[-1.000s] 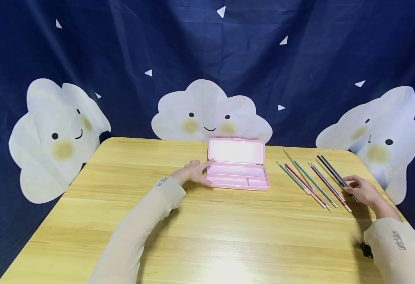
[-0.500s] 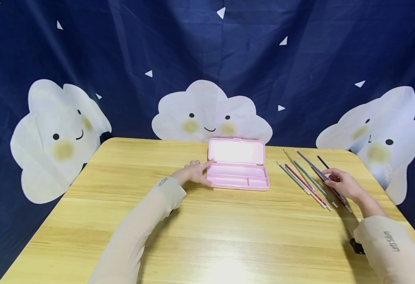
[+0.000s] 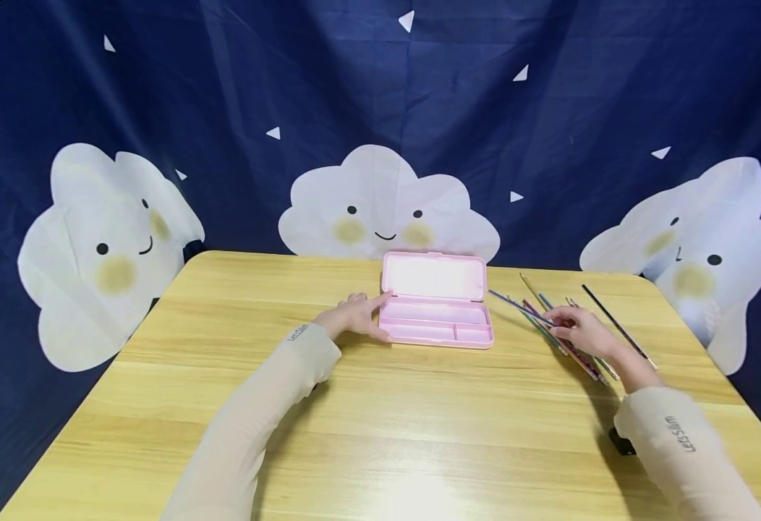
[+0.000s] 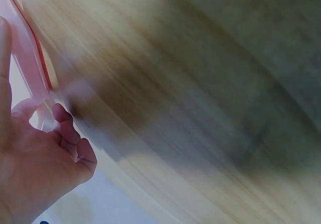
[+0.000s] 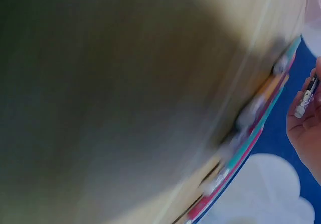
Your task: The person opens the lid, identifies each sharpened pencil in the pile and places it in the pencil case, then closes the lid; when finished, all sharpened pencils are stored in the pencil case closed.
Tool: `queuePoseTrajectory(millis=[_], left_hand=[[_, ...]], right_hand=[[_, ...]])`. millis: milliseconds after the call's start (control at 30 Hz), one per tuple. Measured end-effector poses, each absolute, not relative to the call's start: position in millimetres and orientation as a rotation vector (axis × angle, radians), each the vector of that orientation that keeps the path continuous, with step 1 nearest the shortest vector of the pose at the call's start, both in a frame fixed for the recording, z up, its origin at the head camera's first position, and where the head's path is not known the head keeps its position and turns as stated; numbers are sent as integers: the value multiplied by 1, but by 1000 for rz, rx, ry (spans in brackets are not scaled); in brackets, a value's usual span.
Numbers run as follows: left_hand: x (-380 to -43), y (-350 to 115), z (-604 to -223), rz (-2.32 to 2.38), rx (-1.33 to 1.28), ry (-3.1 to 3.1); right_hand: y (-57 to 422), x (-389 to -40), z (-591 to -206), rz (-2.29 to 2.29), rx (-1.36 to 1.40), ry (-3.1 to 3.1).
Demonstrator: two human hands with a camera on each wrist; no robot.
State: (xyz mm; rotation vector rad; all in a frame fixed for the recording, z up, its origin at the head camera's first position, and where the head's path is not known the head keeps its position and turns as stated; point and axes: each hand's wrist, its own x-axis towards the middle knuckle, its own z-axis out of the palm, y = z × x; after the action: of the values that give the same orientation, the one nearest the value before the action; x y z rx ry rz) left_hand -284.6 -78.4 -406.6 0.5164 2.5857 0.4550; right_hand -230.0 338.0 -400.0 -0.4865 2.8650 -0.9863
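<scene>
Pencil (image 3: 517, 306), slim and bluish-purple, pinched near one end in the right hand (image 3: 582, 331) over loose coloured pencils (image 3: 582, 361), may swing if gripped loosely; the spread left hand (image 3: 356, 316) touches the open pink plastic case (image 3: 432, 312).

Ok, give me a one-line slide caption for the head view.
Left-hand grip touching an open pink case, right-hand grip holding a pencil over loose pencils.
</scene>
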Motion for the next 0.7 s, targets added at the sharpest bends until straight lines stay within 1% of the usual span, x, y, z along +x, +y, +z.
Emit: queuePoseTrajectory(millis=[367,700], left_hand=[[-285,-78,-405,469,496,2569],[-285,-78,-405,468,492,2574]], right_hand=[[294,-245,-405,-1055,-669,2821],[263,-259,-408,-979,-770,2817]])
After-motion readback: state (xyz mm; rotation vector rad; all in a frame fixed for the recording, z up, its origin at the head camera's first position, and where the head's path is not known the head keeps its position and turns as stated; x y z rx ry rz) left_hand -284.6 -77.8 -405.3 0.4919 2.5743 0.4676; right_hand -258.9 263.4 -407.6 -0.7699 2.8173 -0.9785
